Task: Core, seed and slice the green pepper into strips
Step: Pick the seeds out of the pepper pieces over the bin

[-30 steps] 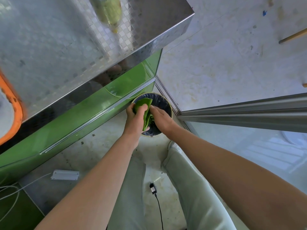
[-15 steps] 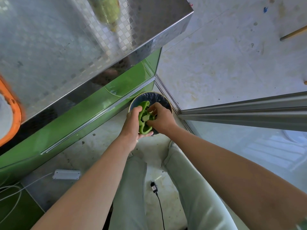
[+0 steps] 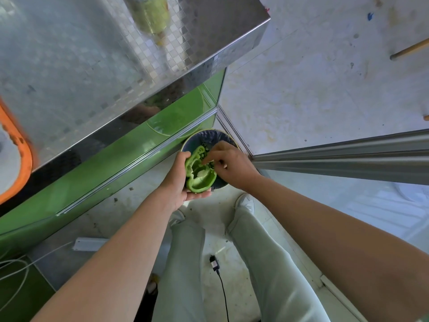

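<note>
Pale floor (image 3: 301, 101), lined bin (image 3: 209, 131) with green scraps (image 3: 204, 155), left hand (image 3: 177, 182) cupping green pepper (image 3: 200, 181), right hand (image 3: 233, 166) pinching its inside.

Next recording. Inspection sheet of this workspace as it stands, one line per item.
Surface: steel counter, upper left; pale floor below.
Job's things: green pepper, cut open, over a dark-lined bin.
Clutter: blurred bottle on the counter.
Grippers: left hand holds the pepper; right hand fingers reach into its hollow, grip unclear.
Cables: black cable on the floor; white cables and power strip, lower left.
Surroundings: green cabinet front, metal door rail.
</note>
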`<action>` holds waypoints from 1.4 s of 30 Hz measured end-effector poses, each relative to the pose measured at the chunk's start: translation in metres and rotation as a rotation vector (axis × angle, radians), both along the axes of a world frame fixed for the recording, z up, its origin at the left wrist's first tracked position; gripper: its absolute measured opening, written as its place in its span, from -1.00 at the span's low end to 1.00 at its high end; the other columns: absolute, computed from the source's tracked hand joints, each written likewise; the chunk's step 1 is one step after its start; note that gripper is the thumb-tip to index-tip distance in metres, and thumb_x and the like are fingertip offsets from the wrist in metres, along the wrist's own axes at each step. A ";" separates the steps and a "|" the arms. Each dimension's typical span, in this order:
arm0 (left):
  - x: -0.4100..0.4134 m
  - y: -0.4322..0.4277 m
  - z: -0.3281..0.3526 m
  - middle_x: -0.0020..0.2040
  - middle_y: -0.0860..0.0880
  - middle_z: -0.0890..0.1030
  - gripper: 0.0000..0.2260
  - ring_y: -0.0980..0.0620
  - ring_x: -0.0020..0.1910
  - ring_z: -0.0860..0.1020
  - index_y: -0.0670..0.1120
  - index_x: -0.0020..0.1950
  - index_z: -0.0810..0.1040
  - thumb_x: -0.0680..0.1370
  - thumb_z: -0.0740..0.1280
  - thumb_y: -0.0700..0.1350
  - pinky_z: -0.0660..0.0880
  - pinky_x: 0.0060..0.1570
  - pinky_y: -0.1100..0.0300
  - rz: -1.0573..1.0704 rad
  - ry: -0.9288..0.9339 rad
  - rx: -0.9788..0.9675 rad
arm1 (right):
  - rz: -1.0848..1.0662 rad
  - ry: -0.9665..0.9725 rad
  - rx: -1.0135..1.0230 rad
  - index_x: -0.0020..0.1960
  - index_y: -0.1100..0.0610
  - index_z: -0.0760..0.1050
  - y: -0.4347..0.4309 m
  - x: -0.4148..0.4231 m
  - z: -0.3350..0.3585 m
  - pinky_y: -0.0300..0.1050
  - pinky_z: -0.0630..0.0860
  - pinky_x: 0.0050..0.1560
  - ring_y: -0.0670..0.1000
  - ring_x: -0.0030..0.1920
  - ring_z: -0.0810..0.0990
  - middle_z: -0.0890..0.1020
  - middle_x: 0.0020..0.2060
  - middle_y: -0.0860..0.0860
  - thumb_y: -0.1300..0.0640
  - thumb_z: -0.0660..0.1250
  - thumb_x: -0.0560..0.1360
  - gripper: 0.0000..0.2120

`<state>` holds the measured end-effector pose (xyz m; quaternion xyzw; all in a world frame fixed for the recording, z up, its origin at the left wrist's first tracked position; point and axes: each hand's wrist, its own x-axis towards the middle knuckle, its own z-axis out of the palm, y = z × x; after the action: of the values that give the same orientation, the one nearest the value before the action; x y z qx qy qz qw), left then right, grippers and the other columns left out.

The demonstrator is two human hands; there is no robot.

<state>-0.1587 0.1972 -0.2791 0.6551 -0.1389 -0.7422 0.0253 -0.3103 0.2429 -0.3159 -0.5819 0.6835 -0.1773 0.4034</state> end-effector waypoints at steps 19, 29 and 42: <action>0.001 0.004 0.006 -0.14 -0.12 0.70 -0.62 -0.11 -0.12 0.63 -0.07 0.00 0.61 0.59 0.13 0.16 0.60 -0.06 -0.10 -0.118 0.038 -0.034 | 0.005 -0.141 0.078 -0.11 0.19 0.58 0.001 0.002 0.007 -0.27 0.49 -0.17 -0.05 -0.27 0.55 0.59 -0.27 -0.02 0.17 0.46 0.46 -0.90; 0.007 0.004 0.003 -0.13 -0.15 0.68 -0.63 -0.14 -0.17 0.63 -0.09 0.02 0.58 0.57 0.18 0.17 0.63 -0.16 -0.04 -0.012 -0.028 -0.035 | -0.402 0.021 0.236 0.04 0.05 0.61 0.005 -0.001 -0.004 0.00 0.56 -0.01 0.04 -0.04 0.61 0.62 -0.04 0.01 0.03 0.39 0.51 -0.85; 0.007 -0.001 0.008 -0.03 -0.15 0.69 -0.61 -0.10 -0.09 0.65 -0.07 0.09 0.59 0.58 0.15 0.18 0.63 -0.15 -0.05 -0.127 0.002 -0.080 | 0.303 0.149 0.011 -0.01 0.21 0.65 -0.007 0.011 0.008 -0.12 0.48 -0.10 0.06 -0.10 0.58 0.61 -0.09 0.09 0.14 0.41 0.50 -0.84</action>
<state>-0.1521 0.1965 -0.2708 0.6427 -0.2097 -0.7369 0.0043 -0.2995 0.2361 -0.3080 -0.6878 0.6169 -0.0669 0.3767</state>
